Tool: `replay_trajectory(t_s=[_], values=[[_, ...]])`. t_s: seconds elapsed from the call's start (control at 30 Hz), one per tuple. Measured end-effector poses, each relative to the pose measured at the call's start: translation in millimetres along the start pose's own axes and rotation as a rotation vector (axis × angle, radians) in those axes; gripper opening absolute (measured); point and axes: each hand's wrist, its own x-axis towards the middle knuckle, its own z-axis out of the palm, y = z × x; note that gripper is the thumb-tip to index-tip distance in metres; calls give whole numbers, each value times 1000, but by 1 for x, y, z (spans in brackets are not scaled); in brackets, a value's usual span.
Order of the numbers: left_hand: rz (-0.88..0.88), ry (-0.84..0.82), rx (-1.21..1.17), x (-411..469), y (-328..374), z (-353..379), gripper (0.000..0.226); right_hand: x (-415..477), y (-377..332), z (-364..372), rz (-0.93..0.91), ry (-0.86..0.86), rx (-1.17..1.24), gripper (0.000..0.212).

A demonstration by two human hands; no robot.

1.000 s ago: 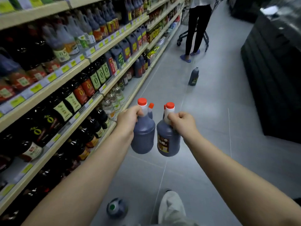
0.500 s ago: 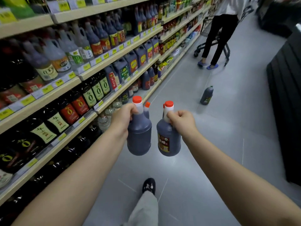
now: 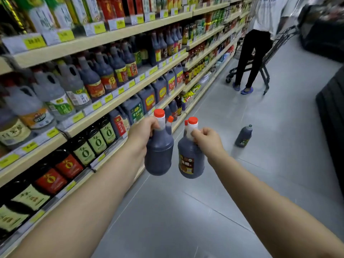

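— What is being carried?

— Two dark bottles, held up over the aisle floor, just beside each other and apart. The left hand has its fingers curled round the white neck of the left bottle. The right hand pinches the neck of the right bottle, whose brown label faces the camera.

— What is in them?

— Dark liquid up to the shoulders, under red caps. A second red cap shows behind each neck.

— And around them?

— A floor bottle, also dark, stands alone to the right. The shelves on the left hold rows of dark and pale jugs. Far down the aisle a person stands at a trolley.
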Motion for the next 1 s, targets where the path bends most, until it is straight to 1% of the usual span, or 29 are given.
replay_trajectory(t_s=[0.13, 0.23, 0.27, 0.37, 0.5, 0.63, 0.7, 0.77, 0.9, 0.93, 1.0], values=[[30, 1, 50, 63, 22, 36, 21, 80, -20, -10, 20, -111, -85, 13], [50, 45, 54, 108, 35, 65, 31, 143, -34, -16, 42, -221, -87, 8], [49, 68, 49, 121, 40, 75, 31, 163, -38, -18, 45, -249, -83, 8], [60, 132, 9, 155, 57, 102, 21, 223, -53, -20, 44, -317, -67, 1], [79, 207, -28, 199, 79, 128, 20, 294, -77, -18, 14, -416, -63, 6], [114, 290, -20, 242, 99, 139, 19, 353, -98, -7, -39, -477, -42, 14], [125, 313, -9, 260, 106, 141, 18, 376, -106, -1, -88, -475, -76, 20], [127, 333, 0, 285, 114, 142, 12, 403, -116, 9, -152, -462, -116, 27], [130, 308, -19, 334, 125, 139, 7, 452, -137, 34, -280, -446, -149, 36], [133, 309, -41, 347, 127, 138, 7, 464, -144, 41, -319, -440, -153, 36], [139, 327, -69, 373, 132, 135, 15, 485, -156, 54, -395, -431, -172, 34]])
